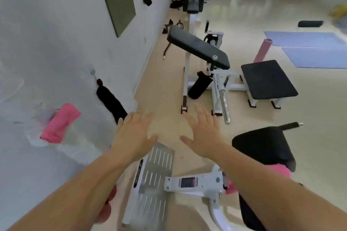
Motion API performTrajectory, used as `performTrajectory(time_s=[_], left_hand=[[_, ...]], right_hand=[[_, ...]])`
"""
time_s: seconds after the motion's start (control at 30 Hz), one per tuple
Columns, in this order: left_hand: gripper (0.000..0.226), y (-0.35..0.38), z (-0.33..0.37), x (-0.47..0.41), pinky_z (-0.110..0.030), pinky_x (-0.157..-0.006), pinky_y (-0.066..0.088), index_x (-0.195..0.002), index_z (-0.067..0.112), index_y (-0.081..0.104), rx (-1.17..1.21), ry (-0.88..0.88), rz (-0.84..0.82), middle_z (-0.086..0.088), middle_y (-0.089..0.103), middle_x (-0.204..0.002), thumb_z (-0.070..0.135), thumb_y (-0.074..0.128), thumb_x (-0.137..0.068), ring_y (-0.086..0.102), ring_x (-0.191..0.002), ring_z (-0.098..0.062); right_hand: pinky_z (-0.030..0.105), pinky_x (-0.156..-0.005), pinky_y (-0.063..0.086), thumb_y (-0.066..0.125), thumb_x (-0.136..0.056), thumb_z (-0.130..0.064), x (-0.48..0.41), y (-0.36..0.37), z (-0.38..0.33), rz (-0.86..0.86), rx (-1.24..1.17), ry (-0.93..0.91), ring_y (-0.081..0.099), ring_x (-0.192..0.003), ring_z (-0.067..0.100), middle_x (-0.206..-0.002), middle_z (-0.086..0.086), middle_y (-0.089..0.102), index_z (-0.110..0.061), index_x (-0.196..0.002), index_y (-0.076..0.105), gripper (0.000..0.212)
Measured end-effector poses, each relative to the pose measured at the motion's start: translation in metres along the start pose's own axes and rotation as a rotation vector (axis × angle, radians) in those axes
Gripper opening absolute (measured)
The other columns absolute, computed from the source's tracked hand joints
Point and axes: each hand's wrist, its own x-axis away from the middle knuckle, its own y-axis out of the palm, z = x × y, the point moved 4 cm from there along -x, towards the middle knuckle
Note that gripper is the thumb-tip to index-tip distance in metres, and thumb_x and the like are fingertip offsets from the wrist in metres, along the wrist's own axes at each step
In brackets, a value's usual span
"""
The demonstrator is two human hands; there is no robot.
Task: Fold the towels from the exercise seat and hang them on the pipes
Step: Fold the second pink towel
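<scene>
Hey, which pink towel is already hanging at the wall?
The folded pink towel on the left, hung at the wall beside the black towel. The other pink towel lies low by the black seat, partly hidden.

Bright light is filling the room, glaring off the floor (pixel 244 11). Wide-angle distortion is bending edges; wall (pixel 47 62) and pink towel (pixel 60 124) are blurring.

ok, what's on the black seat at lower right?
A pink towel lies across the seat. The right forearm covers its middle, so its folding and any further towels can't be seen.
</scene>
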Motion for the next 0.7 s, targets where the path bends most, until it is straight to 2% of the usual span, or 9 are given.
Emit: performTrajectory(time_s=[0.13, 0.27, 0.4, 0.53, 0.7], left_hand=[[0.071, 0.085, 0.096, -0.006, -0.047, -0.125, 0.015, -0.159, 0.036, 0.017, 0.026, 0.080, -0.189, -0.001, 0.009, -0.171, 0.055, 0.048, -0.098, 0.013, -0.156, -0.025], [0.073, 0.167, 0.207, 0.006, -0.045, -0.125, 0.017, -0.159, 0.036, 0.018, 0.059, 0.157, -0.335, -0.003, 0.011, -0.170, 0.054, 0.052, -0.097, 0.015, -0.155, -0.024], [0.074, 0.218, 0.296, 0.020, -0.042, -0.125, 0.019, -0.160, 0.035, 0.018, 0.051, 0.199, -0.425, -0.002, 0.014, -0.170, 0.057, 0.051, -0.097, 0.018, -0.155, -0.026], [0.072, 0.249, 0.370, 0.024, -0.043, -0.121, 0.026, -0.158, 0.034, 0.021, 0.037, 0.273, -0.480, -0.001, 0.025, -0.167, 0.055, 0.053, -0.096, 0.029, -0.150, -0.028], [0.068, 0.289, 0.418, 0.007, -0.044, -0.115, 0.039, -0.154, 0.033, 0.028, 0.057, 0.296, -0.544, 0.002, 0.037, -0.160, 0.052, 0.057, -0.096, 0.043, -0.140, -0.026]], right_hand=[[0.060, -0.123, -0.002, 0.041, -0.096, -0.065, 0.064, 0.054, 0.109, -0.098, -0.015, 0.188, -0.014, -0.155, 0.035, -0.167, 0.007, -0.023, -0.039, -0.159, -0.005, 0.082], [0.060, -0.122, -0.001, 0.043, -0.097, -0.057, 0.138, 0.102, 0.217, -0.152, -0.055, 0.362, -0.014, -0.155, 0.034, -0.168, 0.008, -0.019, -0.037, -0.160, 0.002, 0.077], [0.065, -0.119, 0.000, 0.047, -0.095, -0.060, 0.195, 0.138, 0.292, -0.173, -0.080, 0.474, -0.006, -0.154, 0.039, -0.169, 0.010, -0.006, -0.037, -0.158, 0.008, 0.077], [0.065, -0.121, 0.002, 0.039, -0.096, -0.062, 0.236, 0.173, 0.348, -0.208, -0.106, 0.597, -0.001, -0.154, 0.039, -0.169, 0.010, -0.001, -0.036, -0.158, 0.007, 0.074], [0.061, -0.123, 0.005, 0.033, -0.097, -0.065, 0.253, 0.218, 0.368, -0.201, -0.263, 0.658, -0.001, -0.155, 0.038, -0.169, 0.010, -0.009, -0.045, -0.155, -0.015, 0.077]])
